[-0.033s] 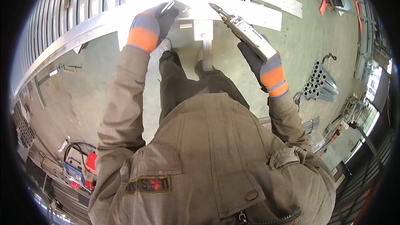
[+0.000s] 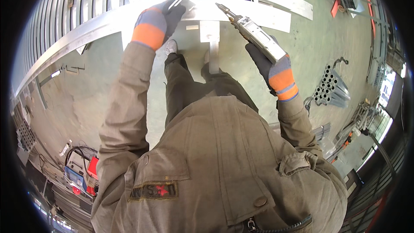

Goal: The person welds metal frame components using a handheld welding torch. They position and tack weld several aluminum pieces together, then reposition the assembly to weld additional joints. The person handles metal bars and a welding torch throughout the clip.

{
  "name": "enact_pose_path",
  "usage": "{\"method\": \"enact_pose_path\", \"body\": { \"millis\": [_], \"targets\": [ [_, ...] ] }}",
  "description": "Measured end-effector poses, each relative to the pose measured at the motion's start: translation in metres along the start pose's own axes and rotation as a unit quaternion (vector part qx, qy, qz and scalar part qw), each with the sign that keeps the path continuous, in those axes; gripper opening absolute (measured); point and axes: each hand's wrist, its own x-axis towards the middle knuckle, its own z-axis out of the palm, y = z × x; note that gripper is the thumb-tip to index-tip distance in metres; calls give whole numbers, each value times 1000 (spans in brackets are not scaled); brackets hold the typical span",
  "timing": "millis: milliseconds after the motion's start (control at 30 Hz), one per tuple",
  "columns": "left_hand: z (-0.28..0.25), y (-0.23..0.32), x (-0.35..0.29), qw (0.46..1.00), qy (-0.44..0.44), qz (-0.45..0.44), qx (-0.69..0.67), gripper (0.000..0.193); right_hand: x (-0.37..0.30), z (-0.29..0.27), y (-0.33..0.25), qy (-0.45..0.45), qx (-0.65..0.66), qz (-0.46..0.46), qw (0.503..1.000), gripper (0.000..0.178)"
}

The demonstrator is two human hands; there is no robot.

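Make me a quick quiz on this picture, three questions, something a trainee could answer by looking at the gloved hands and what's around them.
1. Multiple choice: which hand holds the silver-grey handheld tool? A: left. B: right. C: both.
2. True or false: the tool's narrow tip points toward the picture's upper left.
3. Fill in the blank: over to the person's right, a bundle of hollow metal ____ shows its round open ends.

Key:
1. B. The right hand holds it, while the left hand is at a small metal piece.
2. True.
3. Tubes.
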Motion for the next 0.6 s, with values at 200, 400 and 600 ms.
{"method": "enact_pose_path", "body": {
  "millis": [200, 400, 600],
  "targets": [
    [4, 53, 42, 994, -6, -4, 109, 48, -11, -18, 27, -19, 19, 5, 1000, 39],
    [15, 54, 83, 996, -24, -10, 81, 53, -18, -20, 43, 7, 0, -94, 996, 40],
    [24, 47, 91, 996, -13, 27, 86, 57, -22, -22, 47, -33, 66, -82, 994, 39]
  ]
}}
